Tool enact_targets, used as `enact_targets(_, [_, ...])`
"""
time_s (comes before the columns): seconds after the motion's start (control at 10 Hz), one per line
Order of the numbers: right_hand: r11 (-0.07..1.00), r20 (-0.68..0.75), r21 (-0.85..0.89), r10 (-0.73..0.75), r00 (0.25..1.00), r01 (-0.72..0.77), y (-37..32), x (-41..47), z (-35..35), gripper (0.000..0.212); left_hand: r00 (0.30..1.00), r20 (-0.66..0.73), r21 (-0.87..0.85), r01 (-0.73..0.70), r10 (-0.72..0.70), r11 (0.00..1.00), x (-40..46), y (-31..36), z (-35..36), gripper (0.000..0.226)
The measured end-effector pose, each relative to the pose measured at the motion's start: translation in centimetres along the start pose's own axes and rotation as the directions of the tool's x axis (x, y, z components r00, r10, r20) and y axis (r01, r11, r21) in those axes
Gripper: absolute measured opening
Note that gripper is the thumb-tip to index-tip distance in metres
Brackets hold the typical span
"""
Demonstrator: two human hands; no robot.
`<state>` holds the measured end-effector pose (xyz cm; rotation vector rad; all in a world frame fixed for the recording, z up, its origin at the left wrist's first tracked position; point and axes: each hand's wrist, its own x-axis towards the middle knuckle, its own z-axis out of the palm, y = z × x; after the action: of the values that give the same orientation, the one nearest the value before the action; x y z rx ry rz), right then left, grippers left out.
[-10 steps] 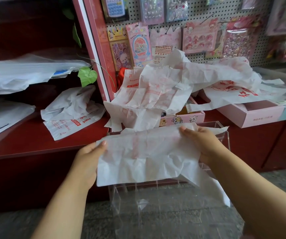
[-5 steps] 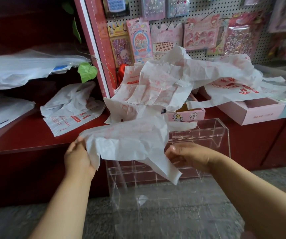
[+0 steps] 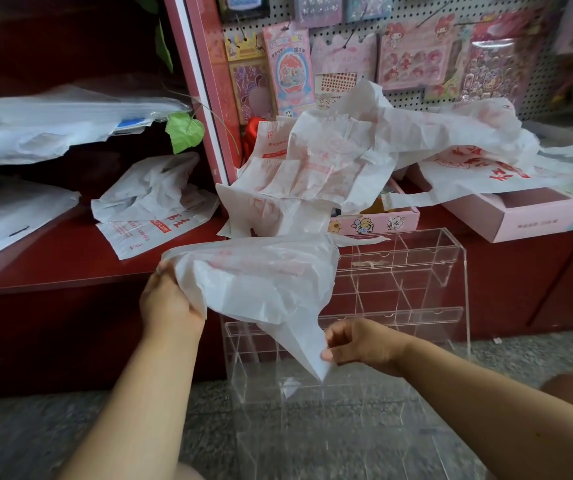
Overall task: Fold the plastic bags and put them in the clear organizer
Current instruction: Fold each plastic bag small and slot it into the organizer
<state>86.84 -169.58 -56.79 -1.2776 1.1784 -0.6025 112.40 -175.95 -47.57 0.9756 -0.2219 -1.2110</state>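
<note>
Left hand (image 3: 169, 303) raised at ten o'clock, fingers curled, gripping a bunched edge of the plastic bag (image 3: 261, 282). Right hand (image 3: 357, 344) lower, at three o'clock, thumb and fingers pinching its hanging corner. Both forearms bare, reaching forward.

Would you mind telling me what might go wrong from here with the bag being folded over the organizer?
1. The right hand pinches only the tapered lower tip of the plastic bag; it could slip, undoing the fold.
2. The left hand grips a bunched edge, so the fold may come out uneven and too bulky for the clear organizer compartments.
3. The pile of loose bags overhangs the shelf edge above and could slide off.
</note>
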Motion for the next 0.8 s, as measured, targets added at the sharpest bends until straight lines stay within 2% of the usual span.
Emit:
enact_targets(0.1, [0.998, -0.08, 0.054, -0.019, 0.997, 0.024, -0.3, -0.2, -0.1, 0.011, 0.978, 0.086, -0.143, 0.204, -0.193, 0.969, 0.2, 0.6, 0.1, 0.028])
enact_targets(0.2, [0.983, -0.161, 0.178, -0.009, 0.987, 0.038, -1.1, -0.7, -1.6, 0.02, 0.992, -0.012, 0.524, -0.104, 0.129, 0.845, 0.6, 0.3, -0.1, 0.043])
enact_targets(0.3, [0.976, -0.235, 0.186, -0.063, 0.97, 0.109, -1.5, -1.4, -3.7, 0.015, 0.995, 0.071, 0.162, -0.083, 0.072, 0.983, 0.6, 0.7, -0.9, 0.03])
enact_targets(0.4, [0.968, -0.31, 0.193, -0.094, 0.946, 0.159, -1.4, -2.0, -5.4, 0.016, 0.986, 0.098, 0.323, -0.162, 0.137, 0.933, -0.3, 0.7, -1.2, 0.014])
enact_targets(0.5, [0.977, -0.398, 0.142, -0.089, 0.913, 0.157, -1.0, -2.4, -6.6, 0.013, 0.97, 0.142, 0.406, -0.238, 0.197, 0.882, -0.4, 1.1, -1.5, 0.019])
enact_targets(0.7, [0.994, -0.655, -0.011, -0.09, 0.75, 0.109, -0.3, -2.8, -7.9, 0.02, 0.956, 0.181, 0.419, -0.288, 0.231, 0.861, 0.1, 1.9, -2.3, 0.027])
enact_targets(0.8, [0.962, -0.646, -0.264, -0.126, 0.753, -0.066, -0.8, -3.1, -7.8, 0.021, 0.948, 0.214, 0.391, -0.304, 0.235, 0.869, -0.1, 1.9, -2.1, 0.02])
